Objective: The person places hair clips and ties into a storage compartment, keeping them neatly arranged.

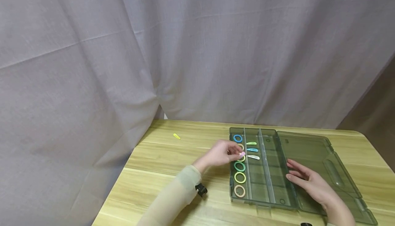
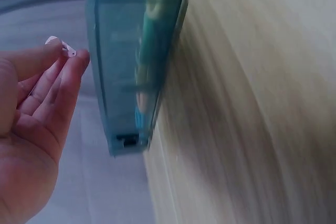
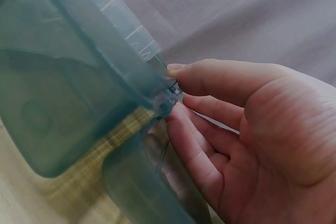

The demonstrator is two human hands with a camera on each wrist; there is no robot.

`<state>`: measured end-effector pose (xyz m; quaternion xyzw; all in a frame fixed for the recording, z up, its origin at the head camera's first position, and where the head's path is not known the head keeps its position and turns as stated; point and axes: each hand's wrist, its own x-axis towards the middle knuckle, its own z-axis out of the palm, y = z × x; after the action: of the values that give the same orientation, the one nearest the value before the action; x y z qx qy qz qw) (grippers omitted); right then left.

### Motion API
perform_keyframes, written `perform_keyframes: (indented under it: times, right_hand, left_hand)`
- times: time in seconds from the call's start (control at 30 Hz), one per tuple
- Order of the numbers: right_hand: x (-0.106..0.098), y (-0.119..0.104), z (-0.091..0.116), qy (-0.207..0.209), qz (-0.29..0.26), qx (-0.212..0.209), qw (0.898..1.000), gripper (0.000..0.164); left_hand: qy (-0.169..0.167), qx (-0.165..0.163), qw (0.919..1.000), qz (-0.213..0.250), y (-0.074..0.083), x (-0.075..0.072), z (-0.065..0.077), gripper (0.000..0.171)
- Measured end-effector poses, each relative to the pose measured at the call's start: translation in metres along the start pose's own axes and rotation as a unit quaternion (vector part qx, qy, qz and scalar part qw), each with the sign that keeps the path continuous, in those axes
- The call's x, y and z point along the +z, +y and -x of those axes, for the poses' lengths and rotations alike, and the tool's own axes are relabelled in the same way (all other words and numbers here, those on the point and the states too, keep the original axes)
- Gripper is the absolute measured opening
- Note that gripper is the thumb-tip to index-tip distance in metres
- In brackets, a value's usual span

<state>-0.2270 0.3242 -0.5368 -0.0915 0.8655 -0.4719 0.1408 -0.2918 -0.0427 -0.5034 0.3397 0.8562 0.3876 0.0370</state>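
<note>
A pink hair clip [image 1: 242,154] is pinched between the thumb and fingertips of my left hand [image 1: 219,153], over the left column of a translucent green compartment box [image 1: 279,185]. The left wrist view shows the clip [image 2: 69,50] at the fingertips, beside the box wall. Coloured hair ties, among them a blue ring [image 1: 237,138] and a green ring [image 1: 239,166], line that column; the hand partly covers some. In the middle column lie a green clip [image 1: 251,143], a blue clip [image 1: 252,150] and a white clip [image 1: 253,157]. My right hand [image 1: 313,185] holds the box's hinged edge [image 3: 165,100] with thumb and fingers.
The box's lid [image 1: 308,147] lies folded open to the right on the wooden table [image 1: 148,181]. A yellow hair clip [image 1: 177,136] lies near the table's back left. Grey curtain [image 1: 197,54] hangs behind the table.
</note>
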Motion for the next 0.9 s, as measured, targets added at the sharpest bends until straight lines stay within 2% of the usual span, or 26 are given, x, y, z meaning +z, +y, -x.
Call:
perform_keyframes:
  times: [0.07, 0.27, 0.47, 0.67, 0.9]
  right_hand:
    - [0.0, 0.0, 0.0, 0.0, 0.002, -0.002, 1.0, 0.076]
    - [0.002, -0.001, 0.001, 0.005, 0.001, -0.01, 1.0, 0.075]
    - [0.002, -0.001, 0.001, 0.01, 0.001, -0.012, 1.0, 0.075]
    - [0.003, 0.0, 0.0, 0.013, -0.004, -0.006, 1.0, 0.075]
    - [0.003, 0.001, 0.001, 0.016, -0.011, -0.012, 1.0, 0.075]
  left_hand:
    - [-0.004, 0.014, 0.9995, -0.029, 0.004, 0.004, -0.004, 0.014]
    - [-0.026, 0.039, 0.9972, -0.059, 0.018, 0.014, -0.017, 0.012]
    - [-0.053, 0.067, 0.9887, -0.123, 0.026, 0.018, -0.035, 0.012]
    - [-0.096, 0.065, 0.9779, -0.174, 0.027, 0.022, -0.054, 0.009]
    - [-0.146, 0.038, 0.9693, -0.194, 0.024, 0.03, -0.068, 0.009]
